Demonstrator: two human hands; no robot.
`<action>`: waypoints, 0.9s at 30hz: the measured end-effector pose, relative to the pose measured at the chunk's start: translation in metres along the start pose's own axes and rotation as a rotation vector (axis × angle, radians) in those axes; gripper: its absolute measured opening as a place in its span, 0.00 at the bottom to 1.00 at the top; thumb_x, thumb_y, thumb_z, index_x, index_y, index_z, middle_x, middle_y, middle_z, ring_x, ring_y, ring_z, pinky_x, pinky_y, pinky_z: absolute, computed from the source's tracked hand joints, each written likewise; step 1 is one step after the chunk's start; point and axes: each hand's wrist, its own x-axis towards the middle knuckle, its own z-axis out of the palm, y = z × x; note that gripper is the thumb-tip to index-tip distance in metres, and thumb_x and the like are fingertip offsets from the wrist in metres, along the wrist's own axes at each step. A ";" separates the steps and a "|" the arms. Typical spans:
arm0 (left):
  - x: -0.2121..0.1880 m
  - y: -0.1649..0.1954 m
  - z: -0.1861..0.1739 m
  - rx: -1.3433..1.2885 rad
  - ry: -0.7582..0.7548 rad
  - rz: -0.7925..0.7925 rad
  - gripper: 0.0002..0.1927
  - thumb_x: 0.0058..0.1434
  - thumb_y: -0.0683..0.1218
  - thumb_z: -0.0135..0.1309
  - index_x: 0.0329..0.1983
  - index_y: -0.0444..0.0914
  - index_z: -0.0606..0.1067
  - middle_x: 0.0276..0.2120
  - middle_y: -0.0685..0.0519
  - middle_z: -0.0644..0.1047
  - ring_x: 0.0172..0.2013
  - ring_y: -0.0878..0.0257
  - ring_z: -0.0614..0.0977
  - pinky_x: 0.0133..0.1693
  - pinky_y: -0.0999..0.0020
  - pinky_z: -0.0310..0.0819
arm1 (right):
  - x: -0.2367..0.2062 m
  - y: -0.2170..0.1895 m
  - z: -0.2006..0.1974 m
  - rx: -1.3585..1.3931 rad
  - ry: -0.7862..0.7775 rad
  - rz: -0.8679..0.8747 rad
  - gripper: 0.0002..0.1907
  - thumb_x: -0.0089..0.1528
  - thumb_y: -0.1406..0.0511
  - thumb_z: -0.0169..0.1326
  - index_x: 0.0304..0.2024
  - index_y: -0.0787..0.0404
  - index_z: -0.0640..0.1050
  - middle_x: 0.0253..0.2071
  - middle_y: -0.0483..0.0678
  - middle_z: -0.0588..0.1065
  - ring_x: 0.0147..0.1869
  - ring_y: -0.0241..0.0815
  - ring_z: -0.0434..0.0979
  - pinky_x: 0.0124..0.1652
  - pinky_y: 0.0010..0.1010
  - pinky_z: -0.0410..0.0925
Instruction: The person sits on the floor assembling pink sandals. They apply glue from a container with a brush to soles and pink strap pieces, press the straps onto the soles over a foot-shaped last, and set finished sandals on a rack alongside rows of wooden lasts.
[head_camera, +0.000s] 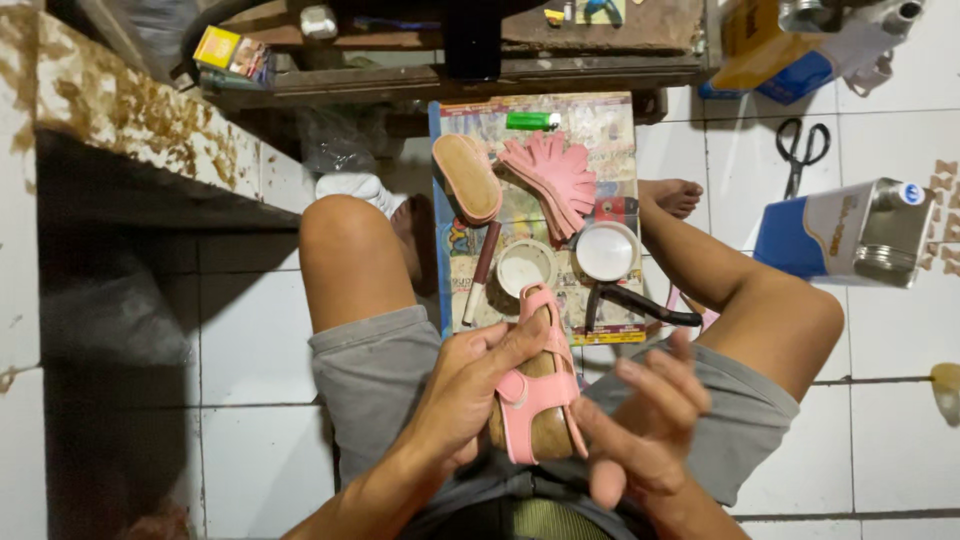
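pink straps crossed the small brown-soled child's sandal (535, 400) that sat over the person's lap, gripped from the side by the left hand (470, 385) with its fingers curled around the upper. the right hand (645, 425) hovered just beside the sandal's other edge, fingers spread and loose, holding nothing. beyond the knees, on a colourful printed board (610, 130) on the floor, lay a tan sandal sole (466, 178), a fan of pink cut strap pieces (552, 178) and a round open tin (525, 266).

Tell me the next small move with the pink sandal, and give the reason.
Probably bring the right hand onto the pink sandal to steady its near end: only the left hand grips it, thumb on the strap, while the right hovers open beside it.
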 end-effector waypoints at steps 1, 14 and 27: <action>0.000 0.000 0.000 0.000 0.004 -0.010 0.20 0.64 0.56 0.59 0.42 0.33 0.77 0.33 0.52 0.80 0.31 0.68 0.81 0.34 0.72 0.77 | 0.000 0.000 0.000 0.026 0.007 0.008 0.35 0.69 0.39 0.31 0.38 0.51 0.82 0.53 0.51 0.72 0.64 0.49 0.67 0.71 0.55 0.61; 0.005 0.002 -0.002 -0.043 -0.057 -0.066 0.23 0.64 0.57 0.57 0.45 0.31 0.78 0.35 0.49 0.81 0.32 0.65 0.83 0.36 0.68 0.80 | -0.004 -0.003 -0.001 0.330 -0.215 0.377 0.34 0.73 0.42 0.36 0.44 0.59 0.83 0.56 0.62 0.72 0.69 0.59 0.64 0.71 0.56 0.57; 0.012 -0.028 -0.009 -0.248 -0.078 -0.213 0.22 0.65 0.56 0.57 0.49 0.32 0.78 0.39 0.48 0.82 0.37 0.62 0.84 0.41 0.67 0.82 | -0.024 0.010 -0.005 0.267 -0.167 0.086 0.33 0.69 0.36 0.35 0.43 0.49 0.81 0.63 0.56 0.71 0.75 0.52 0.60 0.78 0.58 0.50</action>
